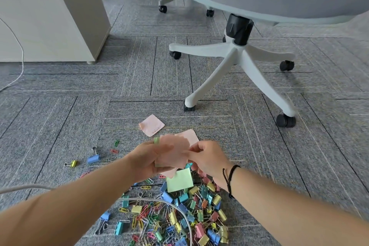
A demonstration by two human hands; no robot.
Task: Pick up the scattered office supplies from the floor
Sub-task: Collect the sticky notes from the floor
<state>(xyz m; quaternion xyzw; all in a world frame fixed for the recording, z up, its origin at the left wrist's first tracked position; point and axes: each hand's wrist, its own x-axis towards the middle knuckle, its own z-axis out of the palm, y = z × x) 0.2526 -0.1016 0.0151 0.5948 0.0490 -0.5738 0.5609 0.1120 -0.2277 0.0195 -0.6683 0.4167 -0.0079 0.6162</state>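
Pink sticky notes (173,154) are held as a small stack between both hands in the head view, above the grey carpet (60,118). The stack is gripped by the curled fingers and thumb of the left hand (148,158), while its right edge is pinched by the right hand (207,159), probably so the sheets can be squared together. One pink note (151,125) is left lying just beyond, a green note (180,179) below, and binder clips and paper clips (179,217) are heaped nearest the camera.
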